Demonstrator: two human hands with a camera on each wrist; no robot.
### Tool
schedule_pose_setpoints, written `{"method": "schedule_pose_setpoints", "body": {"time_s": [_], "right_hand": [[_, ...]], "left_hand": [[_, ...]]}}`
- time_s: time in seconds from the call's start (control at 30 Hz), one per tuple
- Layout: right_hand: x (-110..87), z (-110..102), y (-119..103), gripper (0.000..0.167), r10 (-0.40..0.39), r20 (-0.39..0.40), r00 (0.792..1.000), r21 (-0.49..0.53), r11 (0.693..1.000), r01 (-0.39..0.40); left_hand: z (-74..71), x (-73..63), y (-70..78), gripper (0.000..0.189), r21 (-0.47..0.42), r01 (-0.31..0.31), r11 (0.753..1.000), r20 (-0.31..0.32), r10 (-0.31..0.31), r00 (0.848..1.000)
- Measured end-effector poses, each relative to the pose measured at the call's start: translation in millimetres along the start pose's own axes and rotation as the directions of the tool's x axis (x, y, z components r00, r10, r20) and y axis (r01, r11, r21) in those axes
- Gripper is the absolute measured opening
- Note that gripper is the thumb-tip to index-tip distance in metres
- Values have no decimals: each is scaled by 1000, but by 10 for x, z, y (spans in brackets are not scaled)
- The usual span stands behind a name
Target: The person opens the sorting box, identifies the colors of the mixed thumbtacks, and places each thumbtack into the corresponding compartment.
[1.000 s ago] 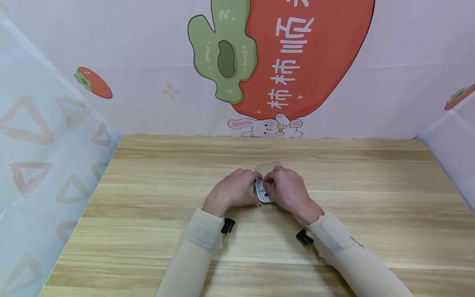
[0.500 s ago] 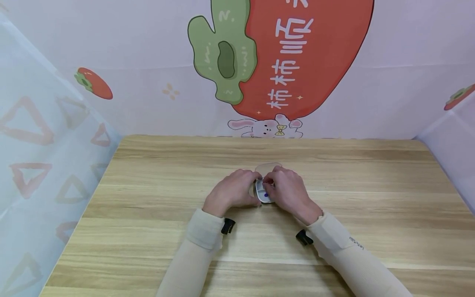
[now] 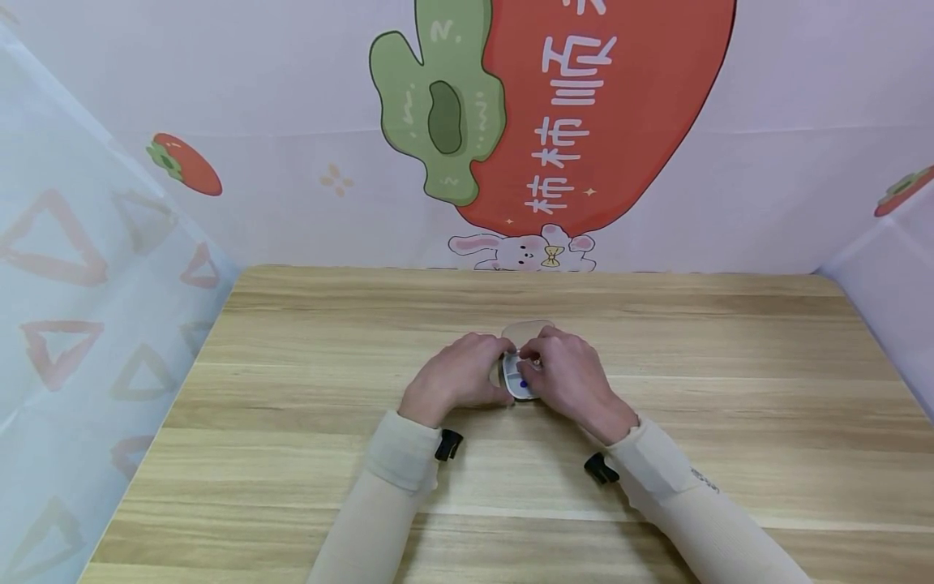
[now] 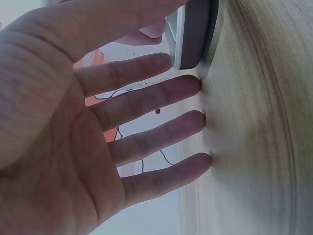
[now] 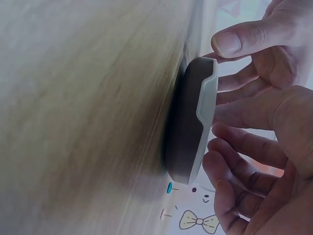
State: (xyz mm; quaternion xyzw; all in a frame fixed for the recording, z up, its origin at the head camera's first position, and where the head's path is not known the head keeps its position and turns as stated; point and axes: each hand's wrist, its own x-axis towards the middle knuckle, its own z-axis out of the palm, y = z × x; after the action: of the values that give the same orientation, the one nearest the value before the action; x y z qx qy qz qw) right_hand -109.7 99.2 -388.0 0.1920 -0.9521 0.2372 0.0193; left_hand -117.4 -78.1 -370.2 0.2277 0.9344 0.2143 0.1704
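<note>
A small compartment box (image 3: 520,388) with a white inner tray and a dark outer shell lies on the table, its see-through lid (image 3: 527,331) folded back. In one compartment is a small purple-blue piece (image 3: 524,384). From the left, my left hand (image 3: 463,373) holds the box between thumb and index finger. Its other fingers (image 4: 161,137) stretch down to the tabletop in the left wrist view. My right hand (image 3: 572,375) is over the right side of the tray, its thumb and bent fingertips inside. Whether they pinch a small piece is hidden.
Beyond the box, in the right wrist view, show a small teal-headed pin (image 5: 169,187) and a pinkish one (image 5: 163,214). The wood-grain table (image 3: 328,316) ends at a printed cloth backdrop (image 3: 292,203). Black clips (image 3: 448,444) hang at both cuffs.
The right thumb and index fingertips have shifted slightly over the tray and part a little. The left hand and the box stay in place.
</note>
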Motion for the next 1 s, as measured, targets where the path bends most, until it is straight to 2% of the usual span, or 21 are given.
{"method": "schedule_pose_setpoints", "body": {"time_s": [0.23,0.6,0.83,1.0], "right_hand": [[-37,-30,22,17,-11,-6,1000,-12,1000,11],[-66,-126,120,9,12,-38,999,11,1000,-11],[-39,-219,281,7,25,-94,995,42,999,-21],[-10,-269,403,10,41,-99,994,50,998,-36]], "left_hand": [[-3,-2,-5,61,-2,19,1000,-5,-19,1000],[-13,-3,-26,62,-26,68,997,-18,-69,997],[-30,5,-36,67,-31,98,995,-15,-98,995],[-40,5,-35,68,-33,122,992,-15,-122,992]]}}
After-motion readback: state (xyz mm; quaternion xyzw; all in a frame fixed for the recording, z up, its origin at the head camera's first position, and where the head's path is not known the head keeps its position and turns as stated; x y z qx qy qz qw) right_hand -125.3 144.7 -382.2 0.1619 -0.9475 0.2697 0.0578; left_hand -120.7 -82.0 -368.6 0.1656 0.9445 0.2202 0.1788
